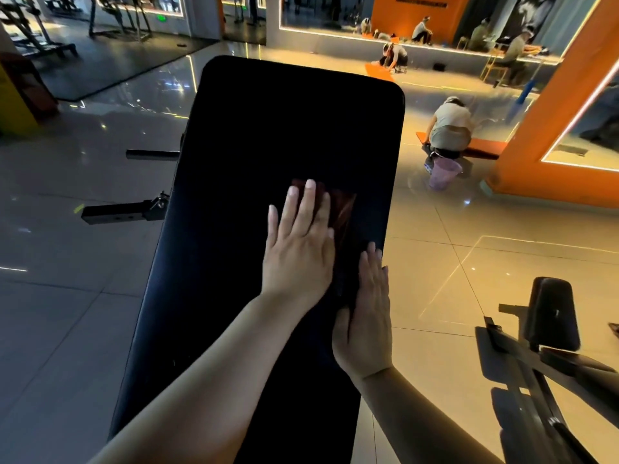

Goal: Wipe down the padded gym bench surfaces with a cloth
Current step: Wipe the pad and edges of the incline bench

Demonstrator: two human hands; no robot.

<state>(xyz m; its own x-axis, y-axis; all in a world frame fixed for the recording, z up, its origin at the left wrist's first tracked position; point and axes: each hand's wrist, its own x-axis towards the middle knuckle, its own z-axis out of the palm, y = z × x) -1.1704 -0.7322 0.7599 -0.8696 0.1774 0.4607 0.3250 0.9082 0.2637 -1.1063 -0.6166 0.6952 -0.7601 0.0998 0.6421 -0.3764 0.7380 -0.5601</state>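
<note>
Gym hall, glossy tiled floor (83, 313) | long black padded worktop (268, 128) | dark red cloth (341, 209) mid-pad under flat left hand (298, 242) | right hand (365, 316) flat, 5 o'clock | judged mid-wipe; next: stroke toward 12 o'clock.

Left hand (298, 249) and right hand (365, 323), fingers (310, 202) straight, flat on a dark reddish cloth (345, 209) atop the black padded bench (284, 128)

The one head-worn wide view looks forward and down along the surface (284, 128) from close above, floor (83, 296) around.
</note>
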